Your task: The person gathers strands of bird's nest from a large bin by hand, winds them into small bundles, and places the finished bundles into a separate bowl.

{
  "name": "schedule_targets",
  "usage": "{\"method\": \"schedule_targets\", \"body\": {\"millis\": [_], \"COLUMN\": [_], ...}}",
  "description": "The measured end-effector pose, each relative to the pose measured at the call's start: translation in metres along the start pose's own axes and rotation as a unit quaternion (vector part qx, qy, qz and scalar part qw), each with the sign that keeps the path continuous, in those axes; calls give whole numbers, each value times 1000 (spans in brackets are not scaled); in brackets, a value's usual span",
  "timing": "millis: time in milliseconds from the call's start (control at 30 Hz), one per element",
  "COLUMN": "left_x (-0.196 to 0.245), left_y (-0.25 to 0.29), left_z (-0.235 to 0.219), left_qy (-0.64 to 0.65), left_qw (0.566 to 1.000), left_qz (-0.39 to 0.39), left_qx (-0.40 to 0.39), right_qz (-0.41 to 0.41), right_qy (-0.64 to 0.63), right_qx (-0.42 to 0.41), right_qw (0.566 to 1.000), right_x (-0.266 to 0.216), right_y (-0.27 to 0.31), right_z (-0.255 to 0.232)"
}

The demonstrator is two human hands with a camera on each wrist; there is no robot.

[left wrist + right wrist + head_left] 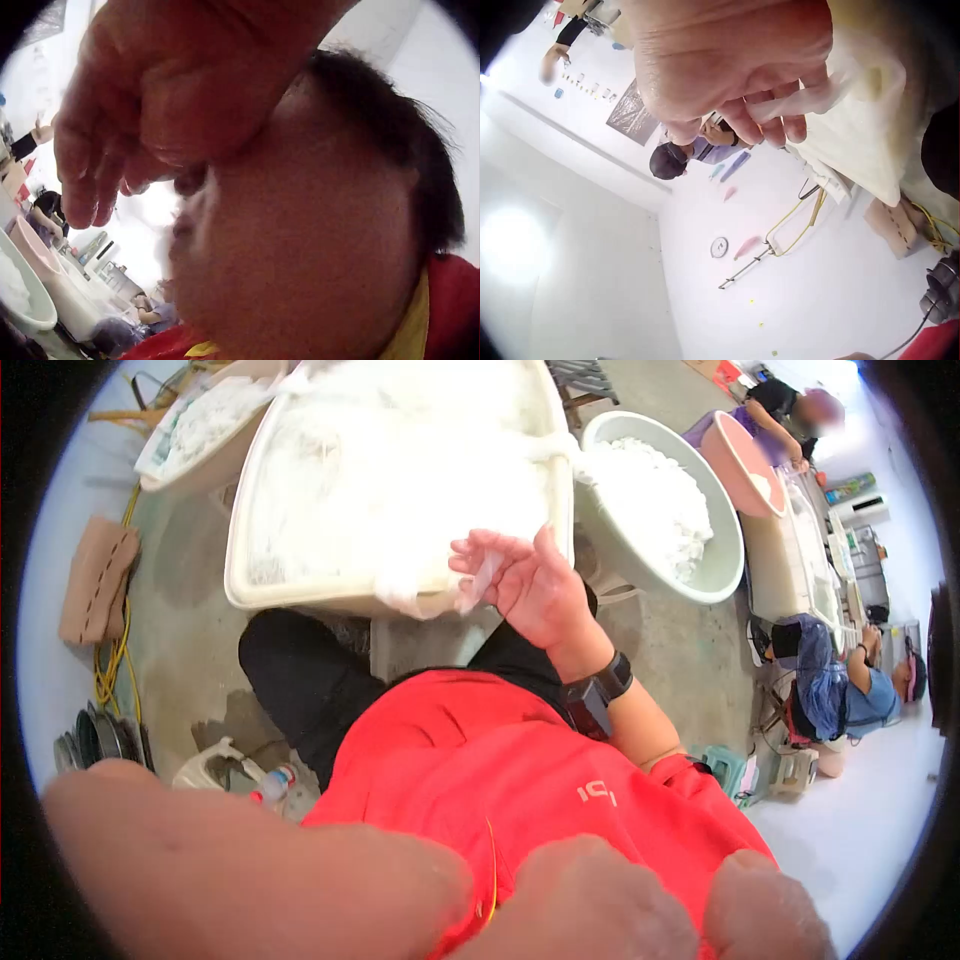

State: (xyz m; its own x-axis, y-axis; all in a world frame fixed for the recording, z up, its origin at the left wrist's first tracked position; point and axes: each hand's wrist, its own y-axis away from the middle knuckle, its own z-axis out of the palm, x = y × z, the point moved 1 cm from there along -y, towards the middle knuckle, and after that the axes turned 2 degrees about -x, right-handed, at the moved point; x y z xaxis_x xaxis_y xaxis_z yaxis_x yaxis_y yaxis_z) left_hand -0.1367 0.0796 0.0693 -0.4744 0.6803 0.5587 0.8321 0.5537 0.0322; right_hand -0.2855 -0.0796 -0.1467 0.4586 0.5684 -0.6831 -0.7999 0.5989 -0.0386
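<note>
The right hand, palm up with fingers partly bent, holds a thin translucent white strip near the front edge of a large cream tub filled with white material. In the right wrist view the strip lies across the curled fingers of that hand. Raised to the person's head, the left hand has loosely bent fingers pointing down, holding nothing visible. Large blurred skin areas fill the bottom of the head view; which parts they are, I cannot tell.
An oval pale green basin of white pieces stands right of the tub, with a pink basin beyond. Another white-filled tub is at the upper left. Two people work at the right. A yellow cord hangs at the left.
</note>
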Motion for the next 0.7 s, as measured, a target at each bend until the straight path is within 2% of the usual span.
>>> {"method": "schedule_targets", "body": {"millis": [33,100,233,500,700], "left_x": [-1,-3,-10,-13,-15], "left_y": [0,-1,-3,-9,-12], "left_z": [0,0,-5,3,4], "left_qy": [-1,-8,-10,11,20], "left_qw": [1000,1000,999,998,997], "left_qz": [1,0,-2,4,6], "left_qx": [-7,-20,-31,-60,-70], "right_qz": [-1,9,5,52,48], "right_qy": [-11,-21,13,16,16], "right_qx": [-14,14,3,8,3], "right_qw": [1000,1000,1000,999,999], "right_x": [1,-1,5,11,10], "right_y": [1,4,7,8,9], "right_z": [0,4,-3,-4,-2]}}
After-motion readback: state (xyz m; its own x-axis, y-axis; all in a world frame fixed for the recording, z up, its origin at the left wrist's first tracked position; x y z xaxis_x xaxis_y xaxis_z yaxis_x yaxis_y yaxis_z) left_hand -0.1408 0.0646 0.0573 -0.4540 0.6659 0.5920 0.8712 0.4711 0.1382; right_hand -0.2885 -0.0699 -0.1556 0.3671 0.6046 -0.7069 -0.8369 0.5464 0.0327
